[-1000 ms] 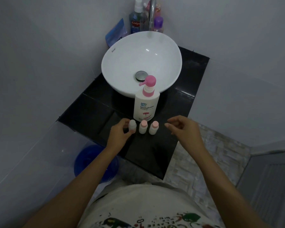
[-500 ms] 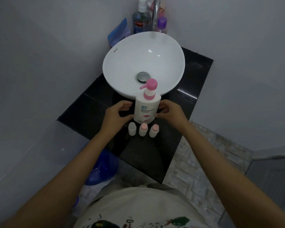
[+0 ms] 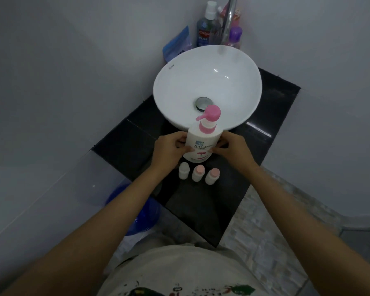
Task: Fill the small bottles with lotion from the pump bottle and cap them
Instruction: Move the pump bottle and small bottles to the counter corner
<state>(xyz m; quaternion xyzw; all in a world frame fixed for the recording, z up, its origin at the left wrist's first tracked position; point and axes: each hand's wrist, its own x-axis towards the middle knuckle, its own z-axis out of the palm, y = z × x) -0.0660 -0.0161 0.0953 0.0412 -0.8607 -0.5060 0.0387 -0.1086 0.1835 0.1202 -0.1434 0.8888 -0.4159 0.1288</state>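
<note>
A white pump bottle (image 3: 201,139) with a pink pump head stands on the black counter (image 3: 124,144) in front of the sink. My left hand (image 3: 169,150) grips its left side and my right hand (image 3: 233,149) grips its right side. Just in front of it stand three small white bottles in a row. The left small bottle (image 3: 183,170) has a white top. The middle small bottle (image 3: 198,172) and the right small bottle (image 3: 212,175) have pink caps on. Neither hand touches them.
A white bowl sink (image 3: 207,86) with a metal drain sits behind the pump bottle. A tap, a mouthwash bottle (image 3: 207,28), a purple bottle (image 3: 234,38) and a blue pouch stand at the back. A blue bucket (image 3: 137,212) is on the floor, lower left.
My left hand left the leftmost small bottle and my right hand came in from the right. Both moved forward and now hold the pump bottle by its sides.
</note>
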